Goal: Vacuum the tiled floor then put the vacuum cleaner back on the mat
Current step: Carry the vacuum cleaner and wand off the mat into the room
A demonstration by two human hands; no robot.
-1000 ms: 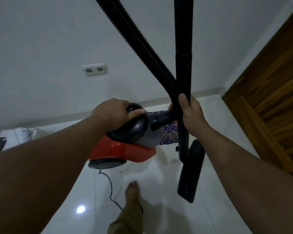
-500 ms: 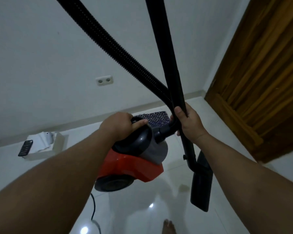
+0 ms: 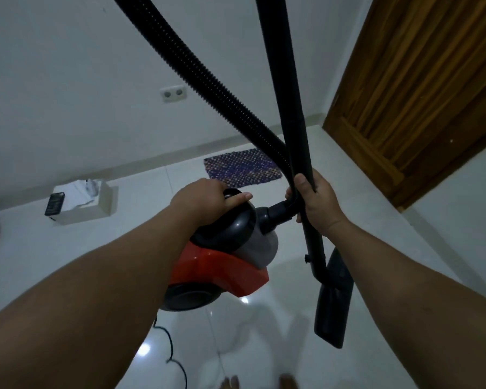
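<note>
Gripping red-grey vacuum cleaner (image 3: 222, 265) (black hose (image 3: 208, 77)), left hand (image 3: 202, 200).

wall socket (image 3: 173, 93), wooden door (image 3: 421, 88), white box (image 3: 87, 203), remote (image 3: 54, 203)

Home room, glossy white tiled floor (image 3: 362, 197), wooden door (image 3: 421, 88), wall socket (image 3: 173, 93), woven mat (image 3: 242, 168)

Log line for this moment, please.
phase: carrying | left hand: grips vacuum cleaner handle, lifted | right hand: holds wand and hose | mat: ahead, bare
</note>
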